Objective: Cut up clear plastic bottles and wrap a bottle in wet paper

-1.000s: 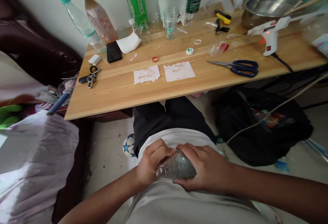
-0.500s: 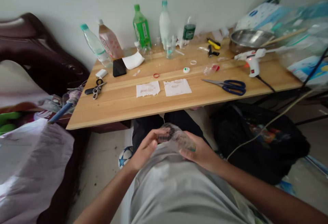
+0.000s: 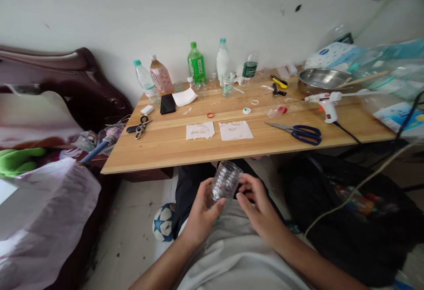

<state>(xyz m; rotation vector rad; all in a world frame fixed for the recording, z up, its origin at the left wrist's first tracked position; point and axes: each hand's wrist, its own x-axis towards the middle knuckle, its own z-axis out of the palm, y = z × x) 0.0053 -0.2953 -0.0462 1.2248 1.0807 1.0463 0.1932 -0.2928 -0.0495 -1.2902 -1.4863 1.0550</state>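
Over my lap I hold a clear ribbed plastic bottle (image 3: 225, 179), tilted, its wide upper end looking cut open. My left hand (image 3: 203, 210) is wrapped round its lower left side, the thumb across the front. A bit of green shows below that thumb. My right hand (image 3: 256, 201) is at the bottle's right side, fingers curved and apart; its index fingertip is at the bottle's edge, and I cannot tell whether it touches. On the table (image 3: 159, 157) in front lie two torn pieces of white paper (image 3: 236, 131) and blue-handled scissors (image 3: 306, 134).
A glue gun (image 3: 327, 106) with a cord and a metal bowl (image 3: 323, 80) are at the right. Several bottles, among them a green one (image 3: 196, 65), stand along the wall. A phone (image 3: 168, 104) and small scissors (image 3: 141, 127) lie left. A ball (image 3: 164, 223) is on the floor.
The bottle has turned more upright and risen toward the table edge. My right hand has loosened from it, while my left keeps hold. The camera view has tilted up.
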